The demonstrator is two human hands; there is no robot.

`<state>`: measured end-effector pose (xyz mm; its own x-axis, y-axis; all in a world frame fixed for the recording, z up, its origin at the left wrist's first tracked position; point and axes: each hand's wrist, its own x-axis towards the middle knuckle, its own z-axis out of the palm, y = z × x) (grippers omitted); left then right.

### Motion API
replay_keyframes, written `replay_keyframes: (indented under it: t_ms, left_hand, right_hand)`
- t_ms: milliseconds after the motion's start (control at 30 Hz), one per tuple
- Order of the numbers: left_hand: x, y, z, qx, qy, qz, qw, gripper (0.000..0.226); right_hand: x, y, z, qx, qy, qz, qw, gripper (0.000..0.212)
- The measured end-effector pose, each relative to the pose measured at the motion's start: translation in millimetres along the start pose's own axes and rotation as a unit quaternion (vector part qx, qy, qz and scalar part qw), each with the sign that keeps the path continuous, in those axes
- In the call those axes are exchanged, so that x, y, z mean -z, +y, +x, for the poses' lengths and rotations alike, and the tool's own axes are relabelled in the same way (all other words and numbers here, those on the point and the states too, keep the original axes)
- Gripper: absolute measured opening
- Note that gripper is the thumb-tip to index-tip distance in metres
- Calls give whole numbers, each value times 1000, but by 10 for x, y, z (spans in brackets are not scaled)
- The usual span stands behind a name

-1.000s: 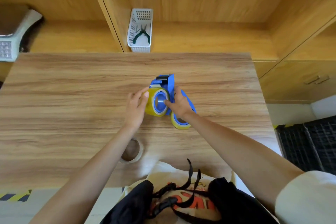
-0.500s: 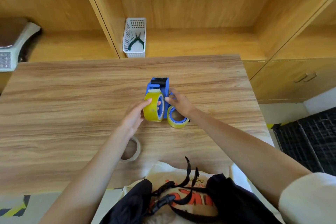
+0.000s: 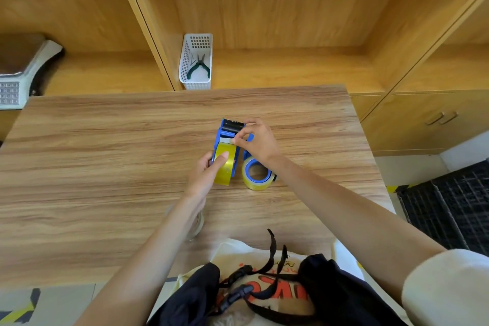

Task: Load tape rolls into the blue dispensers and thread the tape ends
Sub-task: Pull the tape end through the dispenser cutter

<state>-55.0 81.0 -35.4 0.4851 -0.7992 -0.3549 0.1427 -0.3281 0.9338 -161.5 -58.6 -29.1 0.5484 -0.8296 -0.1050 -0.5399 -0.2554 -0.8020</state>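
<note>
A blue dispenser point(image 3: 229, 127) stands on edge in the middle of the wooden table point(image 3: 105, 156), with a yellow tape roll point(image 3: 227, 171) seated in it. My left hand point(image 3: 205, 176) grips the roll and the dispenser's near end, thumb on the tape. My right hand point(image 3: 258, 140) pinches the tape end just behind the dispenser's black roller. A second yellow roll on a blue dispenser point(image 3: 257, 173) lies flat to the right, partly under my right wrist.
A clear tape roll point(image 3: 197, 222) lies near the front edge, mostly hidden under my left forearm. A white basket with pliers point(image 3: 196, 61) stands on the shelf behind the table. A scale point(image 3: 18, 74) sits at far left. A black crate point(image 3: 449, 206) is on the floor right.
My right hand moved from beside the roll forward to the dispenser's roller end and pinched the tape end. My left thumb shifted onto the roll. The camera tilted down slightly.
</note>
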Motion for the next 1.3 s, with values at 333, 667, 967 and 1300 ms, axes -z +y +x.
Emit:
replay_keyframes:
  t_ms: [333,667,967,1300]
  left_hand:
    - [-96,14,-13,-16,24,36,999,23]
    - [-62,-21,-61,-24,-47,37,998,31]
    - [13,-134,-86,11,-98,25,995,84]
    - [-17,-154,-35,90,-54,-31,994,96]
  right_hand:
    - [69,-119,27,1,-13,-120,993,10]
    - [50,4,51,7,-24,-112,993,12]
    - [6,69,67,15,-17,-77,997,11]
    - [-43,-18,158,-3,-5,-65,998,9]
